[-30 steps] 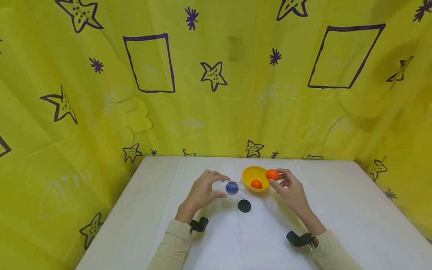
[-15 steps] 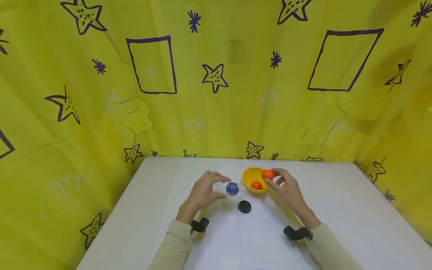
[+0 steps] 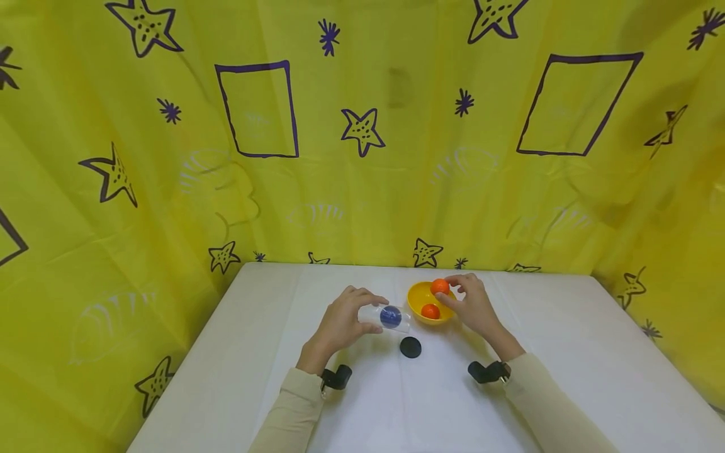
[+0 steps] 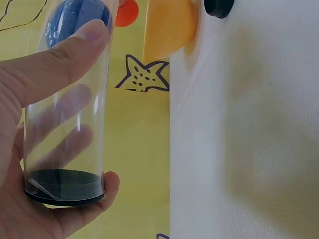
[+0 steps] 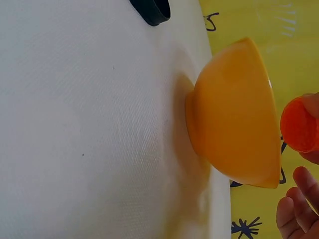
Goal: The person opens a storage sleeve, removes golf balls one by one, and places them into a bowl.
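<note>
My left hand [image 3: 338, 322] grips a clear plastic tube [image 4: 94, 154], thumb on one side and fingers round the other. Inside the tube sits a blue ball [image 3: 391, 316], and a black cap [image 4: 65, 188] closes the end near my little finger. In the head view the tube lies nearly level, pointing right. Thumb and fingertips of my right hand [image 3: 477, 309] pinch an orange ball [image 3: 440, 287] just above the yellow bowl [image 3: 418, 294]. A second orange ball [image 3: 430, 311] rests in that bowl. The right wrist view hides the bowl's inside.
A loose black round lid [image 3: 410, 347] lies on the white table [image 3: 396, 402], in front of the bowl and tube. Behind the table hangs a yellow patterned curtain [image 3: 362, 201]. Each wrist wears a black camera mount [image 3: 337, 377].
My right hand has moved left with the orange ball, from the bowl's right rim to above the bowl. The left hand and tube have stayed nearly still.
</note>
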{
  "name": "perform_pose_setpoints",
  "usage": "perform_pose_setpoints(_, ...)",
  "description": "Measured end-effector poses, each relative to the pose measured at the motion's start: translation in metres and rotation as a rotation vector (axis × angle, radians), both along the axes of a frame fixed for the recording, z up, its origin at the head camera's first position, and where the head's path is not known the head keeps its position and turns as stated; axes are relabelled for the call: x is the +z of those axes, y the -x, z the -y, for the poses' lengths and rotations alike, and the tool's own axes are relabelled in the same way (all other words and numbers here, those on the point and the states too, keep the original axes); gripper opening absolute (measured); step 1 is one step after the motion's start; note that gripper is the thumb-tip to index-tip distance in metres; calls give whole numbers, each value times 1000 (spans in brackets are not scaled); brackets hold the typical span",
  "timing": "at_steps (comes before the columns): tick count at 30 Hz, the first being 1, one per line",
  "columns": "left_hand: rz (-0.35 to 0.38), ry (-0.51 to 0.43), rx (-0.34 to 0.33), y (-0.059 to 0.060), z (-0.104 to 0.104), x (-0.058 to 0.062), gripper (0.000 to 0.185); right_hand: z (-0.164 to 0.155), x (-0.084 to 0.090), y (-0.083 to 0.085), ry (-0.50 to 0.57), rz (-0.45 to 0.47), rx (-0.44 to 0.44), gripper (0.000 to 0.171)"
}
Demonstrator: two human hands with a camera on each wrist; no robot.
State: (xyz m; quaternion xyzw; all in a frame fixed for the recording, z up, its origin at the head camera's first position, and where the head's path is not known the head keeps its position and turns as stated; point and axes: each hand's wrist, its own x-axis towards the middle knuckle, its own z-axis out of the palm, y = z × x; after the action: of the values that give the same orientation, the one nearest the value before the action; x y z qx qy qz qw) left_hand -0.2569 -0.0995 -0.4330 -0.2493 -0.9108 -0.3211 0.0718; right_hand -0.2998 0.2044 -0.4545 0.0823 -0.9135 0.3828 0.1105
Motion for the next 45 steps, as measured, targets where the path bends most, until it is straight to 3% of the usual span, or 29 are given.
perform_pose_setpoints(11, -9, 6, 4, 0, 1, -2, 47, 6, -6, 14, -22, 102, 21, 45)
perform_pose_setpoints(31, 2, 16, -3, 2, -2, -2, 48, 5, -16, 16, 43, 107, -9, 39)
perform_pose_setpoints(45, 4, 7, 0, 2, -2, -1, 47, 5, -3, -6, 128, 58, -63, 34)
